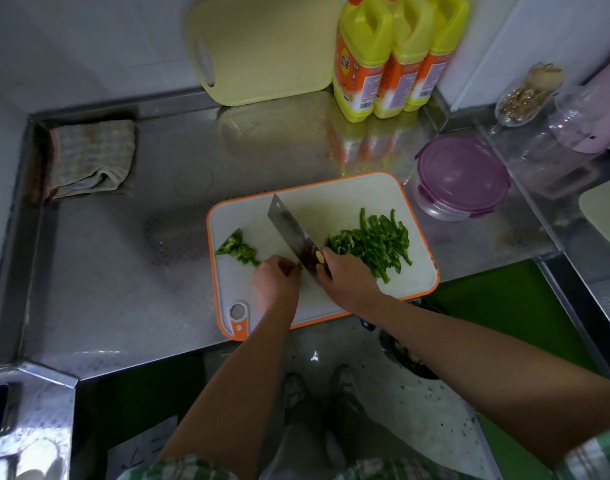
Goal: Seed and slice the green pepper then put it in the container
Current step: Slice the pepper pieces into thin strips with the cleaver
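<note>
**Inspector:** Edges and clearance?

**Me:** The cutting board point(331, 202) lies with its near edge along the front edge of the counter point(158, 271). Open steel runs wide at 9 and 11 o'clock of the board. A folded cloth point(92, 157) sits far off at 10 o'clock, and yellow bottles point(393, 57) stand at 12 against the wall.

**Inspector:** Pepper relative to the hands?

**Me:** My right hand point(345, 275) is clamped round the handle of the cleaver point(289, 226), with the blade pointing to 11 o'clock. The pepper strips point(372, 244) are heaped at 2 o'clock, just beside that hand. My left hand point(275, 278) has its fingers curled down on a small pepper piece point(299, 266) beside the blade; only a green edge shows. The pepper chunks point(239, 249) lie at 10 o'clock of it, close by. The container point(462, 178) stands off the board at 1 o'clock, lid on.

**Inspector:** Surfaces?

**Me:** The board is white, round-cornered and orange-rimmed. The counter is dimpled steel. The container is round with a purple lid. The blade is broad and rectangular.
</note>
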Motion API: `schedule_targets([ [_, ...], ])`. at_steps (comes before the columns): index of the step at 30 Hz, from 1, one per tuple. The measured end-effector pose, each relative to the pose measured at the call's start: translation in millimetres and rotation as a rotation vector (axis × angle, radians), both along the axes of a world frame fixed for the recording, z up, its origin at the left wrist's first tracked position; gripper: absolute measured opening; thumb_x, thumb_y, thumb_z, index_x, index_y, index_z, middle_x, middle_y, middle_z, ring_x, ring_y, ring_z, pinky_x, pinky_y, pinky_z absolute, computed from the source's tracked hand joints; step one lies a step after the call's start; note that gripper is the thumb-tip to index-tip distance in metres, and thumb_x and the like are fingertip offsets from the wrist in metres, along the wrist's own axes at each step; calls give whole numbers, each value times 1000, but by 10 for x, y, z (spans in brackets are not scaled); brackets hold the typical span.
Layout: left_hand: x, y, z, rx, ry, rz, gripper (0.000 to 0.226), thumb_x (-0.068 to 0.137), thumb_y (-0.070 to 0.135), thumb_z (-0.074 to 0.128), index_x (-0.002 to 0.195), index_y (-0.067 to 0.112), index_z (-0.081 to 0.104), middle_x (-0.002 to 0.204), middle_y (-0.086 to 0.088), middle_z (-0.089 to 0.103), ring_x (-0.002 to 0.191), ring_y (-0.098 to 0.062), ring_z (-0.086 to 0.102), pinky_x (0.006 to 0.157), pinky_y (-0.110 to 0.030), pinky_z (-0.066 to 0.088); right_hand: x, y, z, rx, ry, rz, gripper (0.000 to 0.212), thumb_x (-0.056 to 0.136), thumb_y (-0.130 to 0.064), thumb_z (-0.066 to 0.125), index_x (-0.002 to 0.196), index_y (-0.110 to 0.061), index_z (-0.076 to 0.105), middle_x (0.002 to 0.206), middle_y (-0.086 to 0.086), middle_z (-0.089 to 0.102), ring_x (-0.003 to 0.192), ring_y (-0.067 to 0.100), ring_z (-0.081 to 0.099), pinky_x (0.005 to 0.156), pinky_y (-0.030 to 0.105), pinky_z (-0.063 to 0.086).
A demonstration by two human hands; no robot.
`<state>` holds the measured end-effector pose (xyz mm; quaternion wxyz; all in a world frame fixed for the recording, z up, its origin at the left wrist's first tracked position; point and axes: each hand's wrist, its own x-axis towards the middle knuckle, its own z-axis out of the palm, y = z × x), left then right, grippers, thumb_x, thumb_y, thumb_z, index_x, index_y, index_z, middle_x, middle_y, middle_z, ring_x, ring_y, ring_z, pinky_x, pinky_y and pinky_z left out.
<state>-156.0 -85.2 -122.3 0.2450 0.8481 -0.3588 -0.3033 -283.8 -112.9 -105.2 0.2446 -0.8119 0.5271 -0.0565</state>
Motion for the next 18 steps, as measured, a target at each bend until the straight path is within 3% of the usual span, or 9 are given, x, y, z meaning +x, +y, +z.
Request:
schedule_targets([
  [9, -11, -10, 44, 18, -13, 2, 16, 87, 12, 64, 97, 15, 76, 96, -5, 73, 90, -21, 64, 70, -24, 41, 108, 48, 5, 77, -12, -47, 16, 99, -21, 41, 87, -12, 43, 67, 4, 46, 59, 23, 46, 54, 29, 32],
  [14, -20, -21, 58, 24, 3, 0, 16, 88, 10, 61, 90, 16, 76, 79, 2, 64, 70, -11, 53, 51, -16, 31, 176, 90, -40, 70, 21, -78, 21, 100, -23, 40, 99, -6, 51, 82, 13, 62, 74, 31, 61, 57, 31, 35],
  [18, -18, -38, 53, 60, -29, -26, 15, 88, 15, 62, 90, 18, 76, 85, -2, 69, 69, -14, 52, 52, -21, 33, 215, 25, -62, 29, 37, -52, 23, 101, -25, 39, 104, -6, 52, 83, 13, 63, 76, 32, 63, 57, 31, 35],
])
